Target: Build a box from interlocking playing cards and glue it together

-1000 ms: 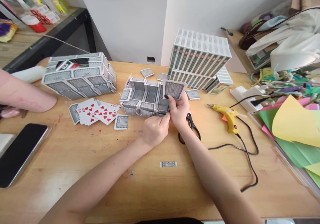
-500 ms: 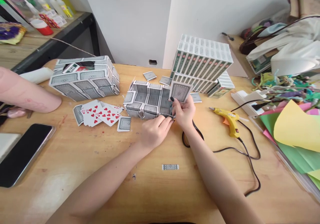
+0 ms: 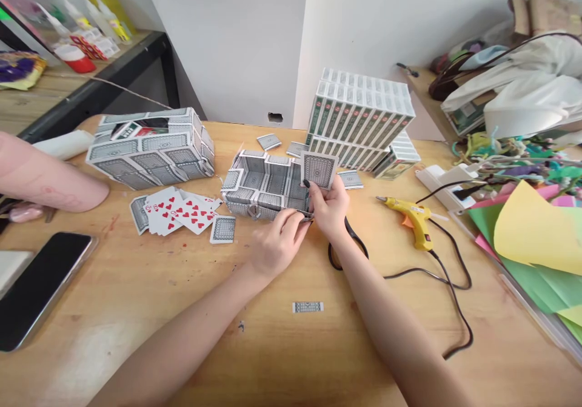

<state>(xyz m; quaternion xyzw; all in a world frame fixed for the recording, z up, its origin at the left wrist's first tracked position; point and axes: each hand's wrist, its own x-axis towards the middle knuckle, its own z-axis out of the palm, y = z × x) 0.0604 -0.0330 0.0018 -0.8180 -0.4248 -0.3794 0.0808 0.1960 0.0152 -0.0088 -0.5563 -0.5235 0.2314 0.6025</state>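
An open box made of folded playing cards [image 3: 268, 204] stands in the middle of the table, its patterned grey backs facing out. My left hand [image 3: 276, 244] is closed at the box's lower front right corner, fingertips pinching the edge. Beside it, my right hand [image 3: 331, 208] grips a playing card [image 3: 319, 169] upright at the box's right end, thumb across the card's lower part. The right fingers are partly hidden behind the card. Left of the box lie fanned playing cards [image 3: 196, 213], hearts facing up, and a folded card [image 3: 222, 229].
A larger card box [image 3: 150, 158] stands at the left. Behind my right hand rise stacked card packs [image 3: 359, 110]. Black-handled scissors [image 3: 359, 237] lie partly under my right forearm. A yellow glue gun [image 3: 416, 219] with its cable, a phone [image 3: 45, 285] and a card strip [image 3: 308, 307] occupy the table.
The view has shifted slightly. My right hand still holds the card, now a little lower against the box's right end, and my left fingers stay at the front corner.
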